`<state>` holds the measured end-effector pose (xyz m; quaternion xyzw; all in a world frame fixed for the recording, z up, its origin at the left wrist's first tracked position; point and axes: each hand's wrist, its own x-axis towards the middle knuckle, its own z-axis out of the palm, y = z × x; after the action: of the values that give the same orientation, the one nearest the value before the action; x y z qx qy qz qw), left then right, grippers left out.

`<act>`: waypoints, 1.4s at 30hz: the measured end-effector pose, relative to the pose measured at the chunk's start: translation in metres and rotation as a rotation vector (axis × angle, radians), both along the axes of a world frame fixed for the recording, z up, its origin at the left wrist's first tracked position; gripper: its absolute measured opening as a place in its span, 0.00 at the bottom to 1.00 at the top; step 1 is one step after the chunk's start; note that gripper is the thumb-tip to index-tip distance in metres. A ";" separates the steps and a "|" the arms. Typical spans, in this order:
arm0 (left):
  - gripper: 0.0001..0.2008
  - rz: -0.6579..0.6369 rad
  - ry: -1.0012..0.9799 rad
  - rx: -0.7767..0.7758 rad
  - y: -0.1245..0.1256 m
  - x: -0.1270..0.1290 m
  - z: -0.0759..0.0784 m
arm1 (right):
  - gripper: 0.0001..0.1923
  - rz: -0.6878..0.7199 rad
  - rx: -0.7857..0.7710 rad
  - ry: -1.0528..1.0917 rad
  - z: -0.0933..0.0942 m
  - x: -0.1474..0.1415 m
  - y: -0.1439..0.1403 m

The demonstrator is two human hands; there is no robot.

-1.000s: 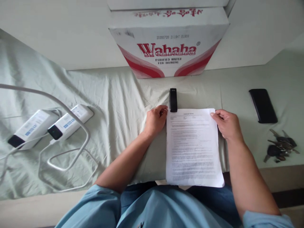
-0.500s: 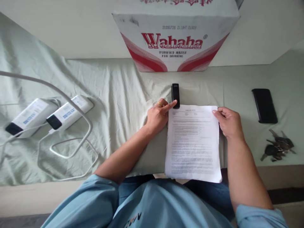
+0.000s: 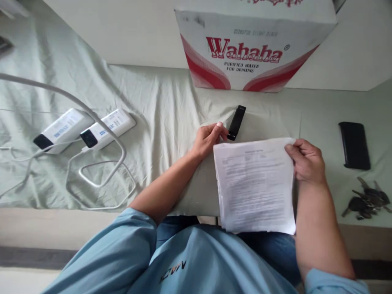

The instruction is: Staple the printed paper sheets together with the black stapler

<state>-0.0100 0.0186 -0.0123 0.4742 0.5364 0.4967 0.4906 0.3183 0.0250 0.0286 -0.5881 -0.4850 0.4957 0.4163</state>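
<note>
Papers (image 3: 255, 185), a printed stack with fanned edges, lie on the pale green cloth (image 3: 165, 110) that covers the worktop, their near end hanging over its front edge above the person's lap. Right hand (image 3: 306, 161) is closed on the stack's far right corner, thumb on top of the sheets and fingers curled around the edge. Left hand (image 3: 210, 139) sits just beside the far left corner of the stack, its fingers bent and their tips pinched at the near end of a small black stapler (image 3: 236, 122). That stapler lies tilted on the cloth, its far end pointing up and to the right, just beyond the top edge of the sheets.

Behind the stapler stands a white and red cardboard box (image 3: 251, 49) printed "Wahaha, purified water for drinking". Well apart on the left lie two white power banks (image 3: 85, 130) side by side, with white cables (image 3: 101, 171) looping across the cloth near them. To the right of the stack, a black phone (image 3: 354, 145) lies flat, and nearer the front edge rests a bunch of keys (image 3: 367, 198). Light blue sleeves cover both upper arms at the bottom of the view.
</note>
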 end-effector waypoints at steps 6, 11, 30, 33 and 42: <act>0.32 -0.070 -0.057 -0.032 -0.003 -0.008 0.003 | 0.27 -0.179 0.167 -0.066 -0.027 -0.009 0.017; 0.23 -0.100 0.015 0.000 0.000 -0.008 0.004 | 0.25 -0.221 0.121 0.027 -0.023 -0.012 0.014; 0.24 0.085 -0.122 -0.062 0.001 -0.004 0.001 | 0.24 -0.134 0.145 -0.009 -0.023 0.001 0.008; 0.24 0.088 -0.136 -0.055 0.001 -0.004 0.001 | 0.24 -0.128 0.165 0.006 -0.022 -0.003 0.008; 0.27 0.059 -0.110 0.008 -0.002 -0.004 0.001 | 0.25 -0.147 0.185 0.029 -0.020 -0.013 0.008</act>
<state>-0.0142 0.0167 -0.0115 0.4321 0.5206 0.5384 0.5024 0.3056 0.0327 0.0081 -0.5739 -0.4783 0.4253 0.5109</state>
